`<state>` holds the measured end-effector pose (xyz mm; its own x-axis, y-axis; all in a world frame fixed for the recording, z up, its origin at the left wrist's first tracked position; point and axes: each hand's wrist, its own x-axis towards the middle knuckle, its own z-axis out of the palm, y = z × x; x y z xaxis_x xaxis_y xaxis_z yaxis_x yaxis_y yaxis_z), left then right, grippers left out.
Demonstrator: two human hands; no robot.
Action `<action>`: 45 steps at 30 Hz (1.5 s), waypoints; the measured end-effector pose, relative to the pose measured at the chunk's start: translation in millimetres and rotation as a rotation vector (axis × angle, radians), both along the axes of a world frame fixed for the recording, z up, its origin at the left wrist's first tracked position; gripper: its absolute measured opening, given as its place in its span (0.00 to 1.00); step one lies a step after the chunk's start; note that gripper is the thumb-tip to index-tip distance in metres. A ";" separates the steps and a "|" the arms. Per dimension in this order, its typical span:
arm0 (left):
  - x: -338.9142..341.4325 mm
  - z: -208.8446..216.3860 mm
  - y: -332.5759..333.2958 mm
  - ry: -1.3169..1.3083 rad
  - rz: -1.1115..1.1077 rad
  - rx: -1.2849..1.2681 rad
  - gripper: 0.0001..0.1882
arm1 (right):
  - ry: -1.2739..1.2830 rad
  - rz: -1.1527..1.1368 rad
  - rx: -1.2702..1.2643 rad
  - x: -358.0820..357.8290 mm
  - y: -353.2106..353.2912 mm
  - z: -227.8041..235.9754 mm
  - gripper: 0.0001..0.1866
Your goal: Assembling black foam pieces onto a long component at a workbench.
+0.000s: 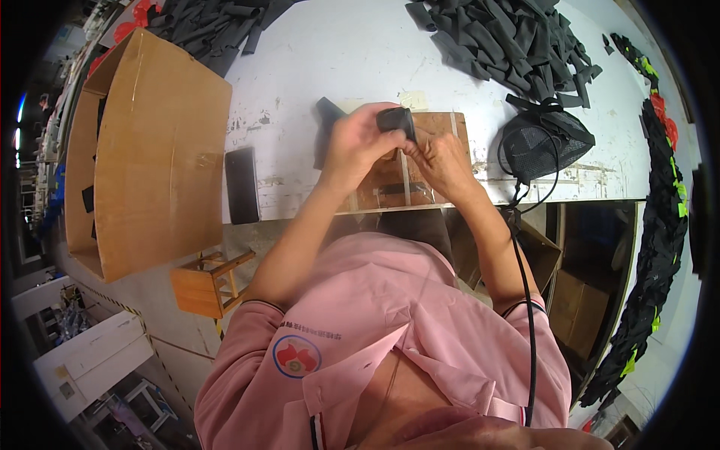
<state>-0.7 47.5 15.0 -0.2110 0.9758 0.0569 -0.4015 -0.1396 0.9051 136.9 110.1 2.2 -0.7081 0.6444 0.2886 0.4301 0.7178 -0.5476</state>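
Observation:
My left hand (358, 142) is closed round a short black fabric tube (396, 120), held up above the table. The fingers and thumb of my right hand (446, 166) pinch together at the tube's lower right edge, beside my left thumb. Beneath both hands lies a brown board (442, 127) with strips of tape across it, at the table's near edge. A dark grey fabric piece (327, 116) lies on the table, partly behind my left hand. What my right fingertips grip is mostly hidden.
Dark fabric tubes are heaped in a right pile (510, 41) and a left pile (206, 26) on the white table (300, 71). A cardboard box (165, 157) and phone (241, 185) are left, a black mesh pouch (544, 142) with cord right. A wooden stool (199, 289) stands below.

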 end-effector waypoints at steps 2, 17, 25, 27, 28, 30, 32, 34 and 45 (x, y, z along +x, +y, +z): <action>-3.2 17.9 9.0 0.124 -0.066 -0.032 0.07 | -0.012 0.028 -0.019 -4.1 5.4 5.1 0.11; -0.8 20.6 13.7 0.790 -0.079 -0.108 0.04 | 0.243 0.039 -0.335 -4.4 -6.6 -34.3 0.16; 1.1 19.8 9.8 0.787 -0.048 -0.065 0.05 | 0.287 -0.003 -0.222 -5.2 -8.6 -39.4 0.15; 8.3 21.4 5.5 0.672 0.016 0.013 0.06 | 0.158 0.015 -0.296 -4.2 -2.0 -36.5 0.16; 10.0 22.1 1.4 0.466 0.062 0.016 0.07 | 0.125 0.060 -0.257 -1.9 0.1 -29.3 0.16; 10.9 27.2 -1.7 0.186 0.139 0.076 0.09 | 0.106 0.038 -0.235 -6.7 -0.1 -5.6 0.15; 6.8 21.6 0.8 0.010 0.161 0.162 0.09 | 0.034 0.022 -0.238 -4.1 0.8 17.5 0.15; -1.3 15.3 0.8 -0.197 0.218 0.250 0.09 | 0.066 0.044 -0.103 -3.9 5.5 17.7 0.16; -16.6 -0.5 -14.6 0.212 0.401 -0.051 0.11 | 0.136 0.176 -0.340 -2.3 11.2 34.0 0.16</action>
